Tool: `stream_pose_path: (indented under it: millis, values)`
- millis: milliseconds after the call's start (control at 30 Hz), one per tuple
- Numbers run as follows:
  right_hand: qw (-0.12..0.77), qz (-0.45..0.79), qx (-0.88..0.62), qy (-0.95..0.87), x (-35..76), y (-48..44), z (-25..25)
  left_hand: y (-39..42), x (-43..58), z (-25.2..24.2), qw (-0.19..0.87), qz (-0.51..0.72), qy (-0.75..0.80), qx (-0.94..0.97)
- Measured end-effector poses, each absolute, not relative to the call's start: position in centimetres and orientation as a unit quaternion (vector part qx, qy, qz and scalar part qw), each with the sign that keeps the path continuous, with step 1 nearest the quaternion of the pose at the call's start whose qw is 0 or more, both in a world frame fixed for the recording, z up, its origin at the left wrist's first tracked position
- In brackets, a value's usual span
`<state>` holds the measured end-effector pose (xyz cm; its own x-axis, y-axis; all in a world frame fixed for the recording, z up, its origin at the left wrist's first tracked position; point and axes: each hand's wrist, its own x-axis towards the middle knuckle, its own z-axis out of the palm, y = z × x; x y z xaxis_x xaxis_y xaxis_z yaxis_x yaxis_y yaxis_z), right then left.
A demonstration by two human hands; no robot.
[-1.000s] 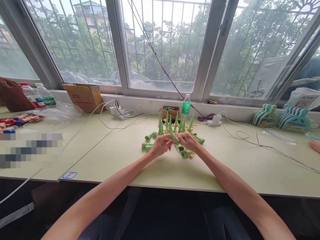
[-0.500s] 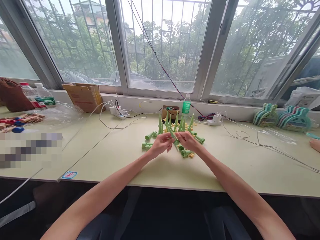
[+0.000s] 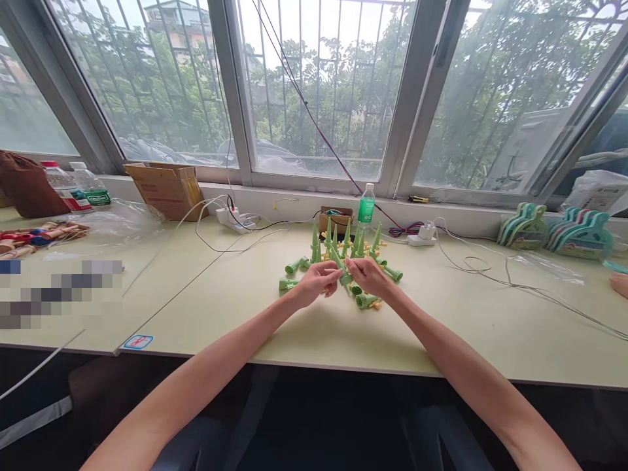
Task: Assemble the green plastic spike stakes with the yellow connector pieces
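Observation:
My left hand [image 3: 318,282] is closed around a green plastic watering spike [image 3: 346,279], which is tilted with its pointed end up and to the left. Close against the spike's right side, my right hand [image 3: 367,275] is closed in a pinch; what lies between its fingertips is hidden. Just beyond my hands, several more green spikes [image 3: 314,241] stand point up. Other spikes lie on their sides, among them one [image 3: 366,301] below my right hand with its round open end showing. Small yellow valve-like parts [image 3: 377,304] show among them.
Behind the spikes are a small cardboard box [image 3: 336,217] and a green-labelled bottle [image 3: 366,204]. Power strips [image 3: 234,222] and loose cables run along the windowsill. A larger carton [image 3: 164,191] stands back left. Pastel fan-shaped items [image 3: 579,234] and another person's hand [image 3: 619,284] are at right.
The spike between my hands has turned slightly, and its wider lower part shows more now. Both hands stay in nearly the same place. The view has shifted a little.

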<state>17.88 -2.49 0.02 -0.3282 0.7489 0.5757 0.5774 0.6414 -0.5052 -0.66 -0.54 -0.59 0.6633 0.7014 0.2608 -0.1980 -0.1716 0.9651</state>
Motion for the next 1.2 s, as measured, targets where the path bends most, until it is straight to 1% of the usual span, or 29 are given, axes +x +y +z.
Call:
stream_pose_path:
  millis: [100, 200, 333, 467, 800, 1200]
  values:
    - [0.399, 0.087, -0.417, -0.812, 17.9, -2.5, 0.1, -0.3, -0.6, -0.8, 0.632, 0.355, 0.194, 0.661]
    - [0.393, 0.066, -0.418, -0.817, 17.9, -2.5, -0.1, -0.2, -0.2, -1.1, 0.643, 0.376, 0.215, 0.632]
    - [0.399, 0.043, -0.421, -0.813, 17.6, -2.6, -0.3, 0.0, 0.1, -1.2, 0.630, 0.410, 0.231, 0.618]
    - [0.391, 0.032, -0.427, -0.815, 17.0, -2.8, -0.6, 0.1, 0.0, -1.3, 0.620, 0.416, 0.233, 0.623]
    - [0.383, 0.001, -0.455, -0.804, 16.5, -2.9, -1.1, -0.1, 0.0, -1.2, 0.626, 0.399, 0.207, 0.637]
    - [0.367, -0.020, -0.446, -0.816, 16.3, -3.2, -0.9, 0.0, -0.2, -1.4, 0.610, 0.383, 0.209, 0.662]
